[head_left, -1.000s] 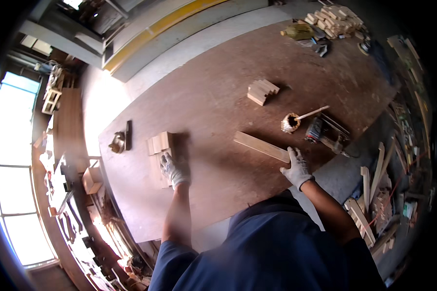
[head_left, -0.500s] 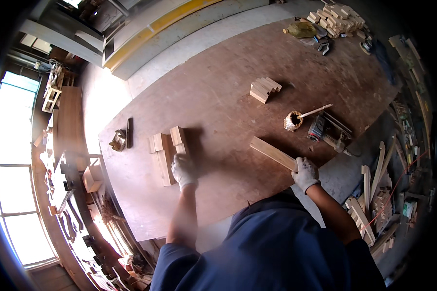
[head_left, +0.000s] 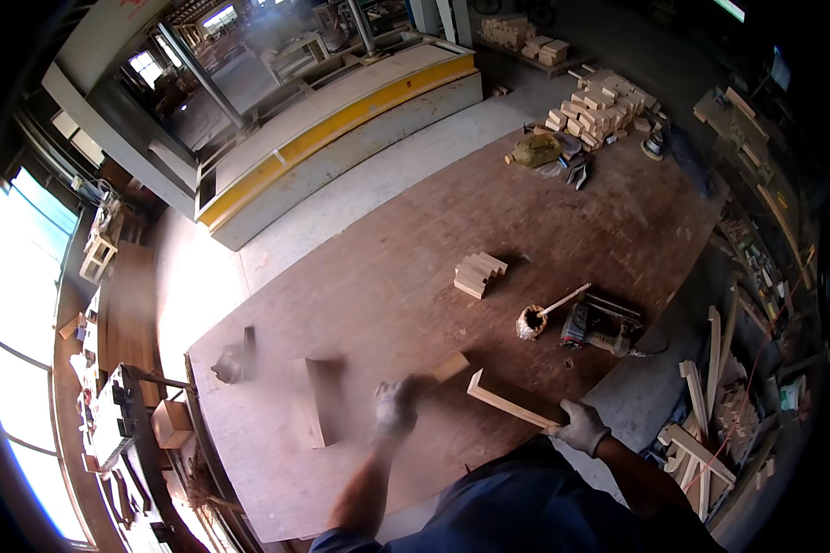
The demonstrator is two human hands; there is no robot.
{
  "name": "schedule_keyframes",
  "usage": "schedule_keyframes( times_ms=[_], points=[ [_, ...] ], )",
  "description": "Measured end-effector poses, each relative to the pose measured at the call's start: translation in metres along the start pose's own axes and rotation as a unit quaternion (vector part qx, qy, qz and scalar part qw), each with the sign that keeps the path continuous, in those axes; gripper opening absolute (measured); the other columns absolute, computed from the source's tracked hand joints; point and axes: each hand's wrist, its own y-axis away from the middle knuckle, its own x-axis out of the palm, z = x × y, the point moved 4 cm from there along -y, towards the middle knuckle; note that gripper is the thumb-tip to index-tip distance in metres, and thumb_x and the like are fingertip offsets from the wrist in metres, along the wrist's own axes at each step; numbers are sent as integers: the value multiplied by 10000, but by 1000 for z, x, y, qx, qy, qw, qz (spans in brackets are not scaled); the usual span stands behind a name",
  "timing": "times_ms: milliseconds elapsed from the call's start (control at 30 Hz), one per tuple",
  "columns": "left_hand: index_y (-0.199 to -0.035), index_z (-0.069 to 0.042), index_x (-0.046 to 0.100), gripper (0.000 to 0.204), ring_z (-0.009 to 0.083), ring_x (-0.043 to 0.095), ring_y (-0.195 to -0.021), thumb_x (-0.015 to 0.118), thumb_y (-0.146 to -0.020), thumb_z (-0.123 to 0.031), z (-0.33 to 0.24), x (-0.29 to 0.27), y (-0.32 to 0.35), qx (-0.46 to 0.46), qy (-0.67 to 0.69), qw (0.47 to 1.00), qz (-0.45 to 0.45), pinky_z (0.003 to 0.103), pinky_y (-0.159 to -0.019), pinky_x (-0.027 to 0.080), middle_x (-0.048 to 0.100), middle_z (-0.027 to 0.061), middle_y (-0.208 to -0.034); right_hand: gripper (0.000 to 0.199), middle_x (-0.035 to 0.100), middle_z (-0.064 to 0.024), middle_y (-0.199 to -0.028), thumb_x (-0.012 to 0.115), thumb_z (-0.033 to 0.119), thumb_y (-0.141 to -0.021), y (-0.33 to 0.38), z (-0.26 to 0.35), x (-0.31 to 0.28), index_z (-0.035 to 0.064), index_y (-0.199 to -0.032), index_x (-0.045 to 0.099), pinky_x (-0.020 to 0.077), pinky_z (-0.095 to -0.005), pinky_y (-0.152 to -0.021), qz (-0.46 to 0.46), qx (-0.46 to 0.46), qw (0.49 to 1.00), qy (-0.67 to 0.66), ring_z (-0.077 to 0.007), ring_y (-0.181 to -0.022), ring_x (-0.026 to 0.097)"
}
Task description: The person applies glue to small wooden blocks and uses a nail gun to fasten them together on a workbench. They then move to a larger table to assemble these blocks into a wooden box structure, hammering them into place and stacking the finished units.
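Wide brown workbench (head_left: 563, 240), low centre of frame. Left hand (head_left: 396, 407) gloved, motion-blurred, closed round small wood block (head_left: 450, 367). Right hand (head_left: 579, 426) gripping end of long wooden strip (head_left: 512, 398). Probably mid-assembly: block being brought to strip; next needs lining up. Blur hides finger detail; flat board (head_left: 318, 402) at lower left smeared.

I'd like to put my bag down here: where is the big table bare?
The table is bare across its middle, between the small stack of wood blocks and the far pile of blocks. It is crowded near the gloved left hand and right hand, and round the glue pot.
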Motion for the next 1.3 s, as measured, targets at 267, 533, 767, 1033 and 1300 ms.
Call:
schedule_keyframes(
  times_ms=[267, 533, 767, 1033, 1300],
  points=[
    [-1427, -149, 664, 599, 320, 551, -1419, 639, -844, -16, -64, 77, -55, 162, -76, 962, 206, 578, -1344, 208, 681, 73, -1442, 556, 744, -240, -1085, 900, 342, -812, 8, 7, -7, 20, -1201, 669, 583, -528, -884, -73, -55, 996, 13, -456, -1030, 722],
    [-1415, -70, 684, 516, 371, 587, -1356, 665, -900, -99, -68, 95, -63, 132, 1, 991, -24, 545, -1218, 405, 712, 149, -1342, 548, 752, -214, -1128, 881, 325, -813, -17, 34, -22, 28, -1218, 662, 589, -529, -889, -107, -51, 990, 73, -422, -1043, 733],
    [-1410, 9, 684, 438, 208, 749, -849, 720, -1074, -270, -35, 63, -8, -275, 581, 763, -61, 338, -789, 621, 765, 93, -1038, 483, 709, -169, -1128, 882, 338, -819, -22, 44, -5, 65, -1149, 657, 570, -507, -909, -109, -113, 982, 102, -395, -1069, 704],
    [-1256, -27, 716, 277, 155, 676, -659, 705, -1087, -247, -30, 47, 27, -292, 615, 732, -21, 309, -625, 585, 723, 48, -891, 545, 702, -171, -1162, 867, 322, -831, -20, 48, 30, 76, -1273, 663, 557, -517, -943, -120, -167, 975, 84, -392, -1098, 691],
    [-1347, -35, 735, 410, 134, 718, -856, 699, -1094, -355, -29, 41, -2, -296, 509, 807, -39, 299, -716, 589, 788, 54, -1112, 587, 694, -149, -1204, 879, 182, -809, -40, 51, 23, 85, -1320, 606, 571, -480, -959, -140, -139, 977, 85, -378, -1136, 691]
  ],
)
